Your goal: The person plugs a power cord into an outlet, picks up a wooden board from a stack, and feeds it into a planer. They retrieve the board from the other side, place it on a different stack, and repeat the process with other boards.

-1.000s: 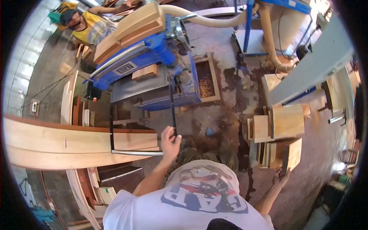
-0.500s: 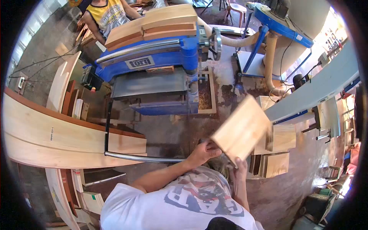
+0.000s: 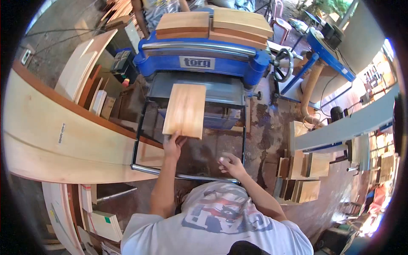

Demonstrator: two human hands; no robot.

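Observation:
A wooden board (image 3: 185,108), pale and rectangular, is in my left hand (image 3: 173,145), which grips its near edge. Its far end lies over the infeed table (image 3: 223,91) of a blue thickness planer (image 3: 225,67) marked "torq". To the right, apart from the board, my right hand (image 3: 231,165) hovers above the metal frame bar (image 3: 204,177) with loosely bent fingers and nothing in them.
Boards are stacked (image 3: 182,21) on top of the planer, whose handwheel (image 3: 283,64) is at its right. Long planks (image 3: 76,136) lie at left. Board piles (image 3: 308,191) stand at right, near a dust collector (image 3: 331,59). Another person (image 3: 159,12) is behind the planer.
The board has swung from my right side to the planer's front and turned lengthwise toward it. My right hand has let go of it. The view has turned rightward-to-left, centring the planer.

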